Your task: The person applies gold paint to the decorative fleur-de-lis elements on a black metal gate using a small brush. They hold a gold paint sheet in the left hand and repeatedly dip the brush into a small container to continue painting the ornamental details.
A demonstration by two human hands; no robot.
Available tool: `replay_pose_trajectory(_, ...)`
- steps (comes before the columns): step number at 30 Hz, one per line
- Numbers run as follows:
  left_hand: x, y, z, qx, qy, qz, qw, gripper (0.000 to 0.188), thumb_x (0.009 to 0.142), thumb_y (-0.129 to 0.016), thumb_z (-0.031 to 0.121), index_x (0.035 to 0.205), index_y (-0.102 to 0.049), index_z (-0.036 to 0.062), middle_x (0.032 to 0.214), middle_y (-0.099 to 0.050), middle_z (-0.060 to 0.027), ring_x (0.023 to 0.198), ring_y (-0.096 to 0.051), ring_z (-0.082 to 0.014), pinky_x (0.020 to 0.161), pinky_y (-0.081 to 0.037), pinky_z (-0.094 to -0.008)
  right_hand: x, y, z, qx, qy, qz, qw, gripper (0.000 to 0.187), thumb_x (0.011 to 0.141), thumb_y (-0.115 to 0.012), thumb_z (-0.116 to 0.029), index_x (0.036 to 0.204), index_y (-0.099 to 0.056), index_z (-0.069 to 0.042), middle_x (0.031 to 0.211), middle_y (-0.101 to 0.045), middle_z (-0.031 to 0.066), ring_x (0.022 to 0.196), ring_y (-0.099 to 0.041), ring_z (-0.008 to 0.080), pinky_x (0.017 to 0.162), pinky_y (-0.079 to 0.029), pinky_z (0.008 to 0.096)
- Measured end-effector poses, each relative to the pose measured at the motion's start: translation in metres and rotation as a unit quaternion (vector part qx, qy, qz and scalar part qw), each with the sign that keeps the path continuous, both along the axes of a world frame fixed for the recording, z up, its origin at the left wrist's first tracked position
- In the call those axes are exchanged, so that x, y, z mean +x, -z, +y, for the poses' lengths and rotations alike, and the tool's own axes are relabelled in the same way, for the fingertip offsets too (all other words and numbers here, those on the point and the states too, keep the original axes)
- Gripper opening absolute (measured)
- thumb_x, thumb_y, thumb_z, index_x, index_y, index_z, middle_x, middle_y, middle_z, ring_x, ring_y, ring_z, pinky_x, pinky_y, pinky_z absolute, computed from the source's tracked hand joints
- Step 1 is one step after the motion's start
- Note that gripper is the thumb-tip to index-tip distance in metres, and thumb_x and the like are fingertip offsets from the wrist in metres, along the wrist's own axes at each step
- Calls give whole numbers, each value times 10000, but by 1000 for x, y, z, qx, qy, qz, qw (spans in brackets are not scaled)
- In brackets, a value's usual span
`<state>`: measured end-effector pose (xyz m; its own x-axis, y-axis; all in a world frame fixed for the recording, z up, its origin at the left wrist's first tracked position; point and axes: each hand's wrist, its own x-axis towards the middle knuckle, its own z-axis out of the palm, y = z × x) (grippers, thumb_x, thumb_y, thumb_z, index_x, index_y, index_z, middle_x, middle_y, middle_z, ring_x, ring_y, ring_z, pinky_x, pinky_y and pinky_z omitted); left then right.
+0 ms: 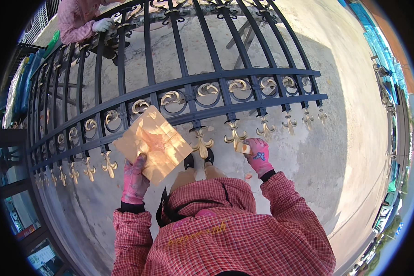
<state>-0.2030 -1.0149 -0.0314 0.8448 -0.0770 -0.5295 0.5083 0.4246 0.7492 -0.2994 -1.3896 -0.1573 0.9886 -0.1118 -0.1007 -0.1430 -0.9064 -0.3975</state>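
- Yellow script [198, 233] across chest of red checked smock [267, 244]; upside down from this view. Blue butterfly print on right glove.
- Brown square sheet [163, 158]: creased, crumpled pinkish patch mid-sheet, gold-lit; can't tell if dished or flat. Overlaps the near edge of dark railing panel [207, 112] in view, left of its near-right corner; contact unclear.
- Left hand [135, 179]: pink glove, pinching sheet at its near-left side, thumb on top, other fingers mostly hidden. Forearm points away from body, dark cuff.
- Right hand [259, 156]: pink glove, fingers closed round small pale block [243, 147] with orange-brown spot. Forearm angled forward and inward.
- Block just beside tip of gold finial [234, 132] on panel's near edge; touching or not, can't tell.
- More gold finials along same edge; gold scrolls inside rings between the two near rails.
- Co-worker's pale-gloved hand [103, 25] at panel's far-left part, curled; grip unclear.
- Concrete floor [303, 161] below.
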Motion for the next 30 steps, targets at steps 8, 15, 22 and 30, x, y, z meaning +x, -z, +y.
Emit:
replay_pose_trajectory(8,2,-3,-6,-13,0,-27,1000,355,890,-561,107,1220,-445,44,1116,-563,-75,982,-595,-192,817,-527,-334,20,-15,-7,-17,63,-12,998,483,590,-755,-177,1033,-567,-135,1020,-583,61,1016,-519,269,917,-355,397)
replay_pose_trajectory(15,2,-9,-9,1,6,-25,1000,366,884,-569,103,1220,-439,36,1110,-568,-82,984,-597,-196,799,-535,-340,52,-17,-23,-36,78,-81,993,456,601,-744,-141,1024,-573,-128,986,-591,58,981,-532,266,880,-376,390)
replay_pose_trajectory(22,-1,2,-5,-8,-12,-18,1000,392,877,-584,105,1235,-445,29,1114,-571,-72,982,-599,-192,814,-528,-333,49,-21,4,-7,-30,-48,998,463,598,-743,-145,1029,-577,-133,1008,-591,59,1005,-520,263,887,-364,402)
replay_pose_trajectory(30,6,3,-6,-11,5,-16,1000,408,886,-569,107,1260,-423,33,1147,-558,-74,1004,-591,-193,839,-519,-335,59,-6,20,-14,-95,-63,993,464,566,-750,-152,999,-584,-129,986,-593,60,976,-530,270,856,-382,394)
